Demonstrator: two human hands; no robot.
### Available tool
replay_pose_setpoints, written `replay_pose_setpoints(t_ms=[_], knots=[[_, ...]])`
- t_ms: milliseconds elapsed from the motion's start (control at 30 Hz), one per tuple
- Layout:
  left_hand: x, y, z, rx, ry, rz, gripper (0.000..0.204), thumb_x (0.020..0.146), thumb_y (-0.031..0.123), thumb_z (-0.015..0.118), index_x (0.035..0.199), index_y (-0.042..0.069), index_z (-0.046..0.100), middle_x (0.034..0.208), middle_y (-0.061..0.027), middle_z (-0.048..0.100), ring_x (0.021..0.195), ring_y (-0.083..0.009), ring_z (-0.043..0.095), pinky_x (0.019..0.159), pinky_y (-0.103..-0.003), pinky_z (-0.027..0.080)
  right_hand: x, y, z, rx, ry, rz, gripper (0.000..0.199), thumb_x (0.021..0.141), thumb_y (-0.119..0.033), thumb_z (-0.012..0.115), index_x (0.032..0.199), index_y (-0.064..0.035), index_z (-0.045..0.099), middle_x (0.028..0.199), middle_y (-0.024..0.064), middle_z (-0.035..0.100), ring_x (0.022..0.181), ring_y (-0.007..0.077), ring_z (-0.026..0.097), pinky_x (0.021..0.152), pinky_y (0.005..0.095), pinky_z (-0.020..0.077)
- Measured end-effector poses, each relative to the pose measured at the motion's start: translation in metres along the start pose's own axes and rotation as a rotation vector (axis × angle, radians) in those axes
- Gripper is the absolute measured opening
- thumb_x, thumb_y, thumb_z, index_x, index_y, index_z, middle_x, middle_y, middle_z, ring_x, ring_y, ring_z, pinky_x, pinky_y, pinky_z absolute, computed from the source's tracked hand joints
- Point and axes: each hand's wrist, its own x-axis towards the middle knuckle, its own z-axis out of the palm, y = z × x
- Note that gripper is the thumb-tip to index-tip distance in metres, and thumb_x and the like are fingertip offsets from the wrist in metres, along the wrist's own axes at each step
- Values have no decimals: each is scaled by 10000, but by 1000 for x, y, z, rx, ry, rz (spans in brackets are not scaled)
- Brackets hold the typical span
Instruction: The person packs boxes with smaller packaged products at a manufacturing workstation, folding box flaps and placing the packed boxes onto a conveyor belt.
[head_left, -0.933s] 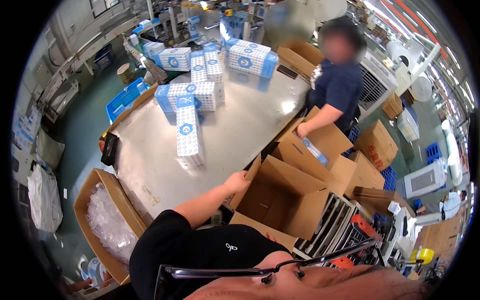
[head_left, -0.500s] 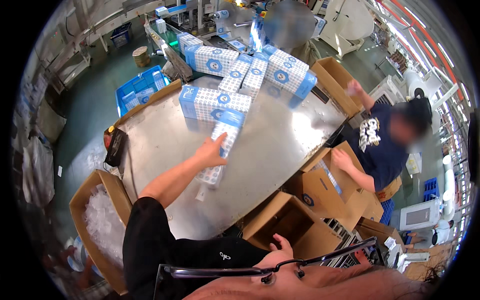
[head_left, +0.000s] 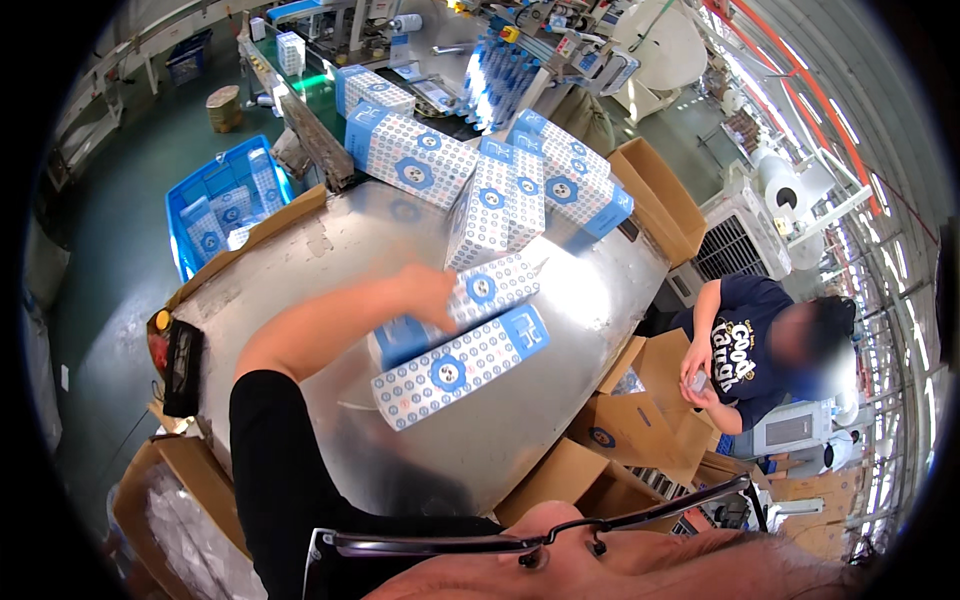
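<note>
Item: cardboard box of clear plastic pieces point(head_left: 205, 475), lower left of the frame, beside the table; presumably kept within reach of my left arm.

Item: open brown box point(head_left: 565, 468), lower centre-right, just beyond my glasses point(head_left: 430, 546), which cover part of it; probably stood there so the tabletop point(head_left: 590, 340) stays free.

Item: my right hand. Not in frame; its grip I cannot tell.

Item: nearer carton point(head_left: 448, 372), white and blue, centre of the frame, laid slantwise on the metal, no hand on it; flat, it seems unlikely to topple.

Item: my left hand point(head_left: 428, 297), centre, reaching over the farther carton point(head_left: 487, 287), alongside the first. Fingers lie across it, blurred; whether they clasp it or merely press, I cannot tell. An overhand placing would suit steadying it.

Item: co-worker point(head_left: 755, 330), right of the frame, a small clear object point(head_left: 697, 382) between both hands.

Item: group of cartons point(head_left: 493, 205), upper centre, bunched at the table's far end, seemingly to leave working room.

Item: blue crate point(head_left: 215, 172), upper left, more cartons inside; its walls presumably keep them together.
</note>
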Motion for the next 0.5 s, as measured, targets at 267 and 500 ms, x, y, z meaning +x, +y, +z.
replay_pose_setpoints(t_ms=[267, 500], knots=[[115, -142, -61, 281, 644, 44, 942, 636, 122, 831, 1476, 129, 406, 1538, -172, 349, 1430, -339, 319, 1173, -461, 272, -10, -126, -9, -193, 199, -119, 297, 906, -208, 654, 1165, -63, 659, 1052, 200, 684, 1028, 359, 649, 868, 419, 513], [122, -138, -62, 353, 479, 42, 1025, 553, 212, 883, 1465, 162, 418, 1457, -137, 455, 1388, -291, 397, 1167, -479, 268, -5, -132, -6, -260, 291, -127, 285, 910, -176, 675, 1161, -43, 663, 1049, 163, 689, 973, 267, 653, 832, 370, 521]])
